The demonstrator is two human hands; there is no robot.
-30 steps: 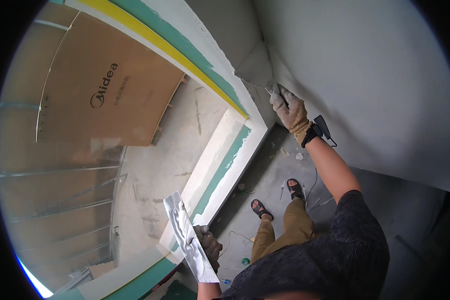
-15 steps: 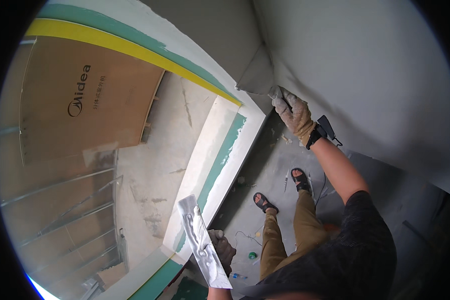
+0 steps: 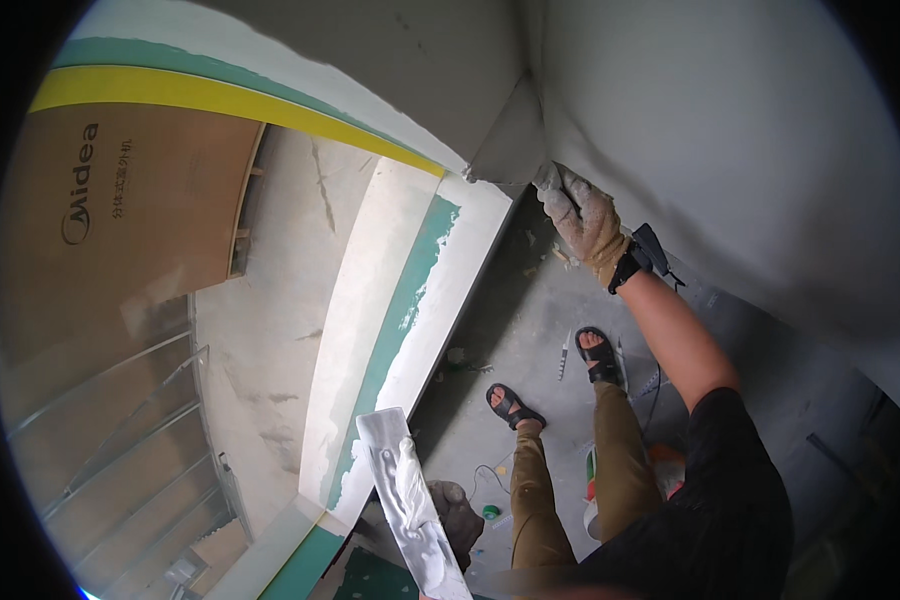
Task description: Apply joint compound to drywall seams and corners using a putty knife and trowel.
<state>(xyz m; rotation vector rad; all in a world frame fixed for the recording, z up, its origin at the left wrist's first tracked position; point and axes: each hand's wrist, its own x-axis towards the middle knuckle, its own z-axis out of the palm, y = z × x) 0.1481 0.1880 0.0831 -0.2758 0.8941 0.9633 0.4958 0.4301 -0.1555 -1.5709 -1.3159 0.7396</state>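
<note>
My right hand (image 3: 580,225), in a dusty tan glove, grips a putty knife (image 3: 505,155) whose blade lies at the inside corner where the grey wall (image 3: 740,140) meets a narrower grey face, just above the white-coated edge of a board frame. My left hand (image 3: 455,520), gloved and mostly hidden, is closed behind a long steel trowel (image 3: 415,530) carrying white compound, held low by the frame's lower section. The frame has green board (image 3: 410,295), white filler and a yellow strip (image 3: 220,100).
A large cardboard sheet or box (image 3: 165,220) and metal studs (image 3: 140,395) are beyond the frame on the left. My sandalled feet stand on the concrete floor (image 3: 470,440) among scraps, a cable, a green roll (image 3: 490,512) and a slim striped tool (image 3: 563,355).
The trowel in my left hand has moved lower in view. The putty knife has dropped slightly along the corner. The opening and cardboard have shifted leftward in view as my head moved.
</note>
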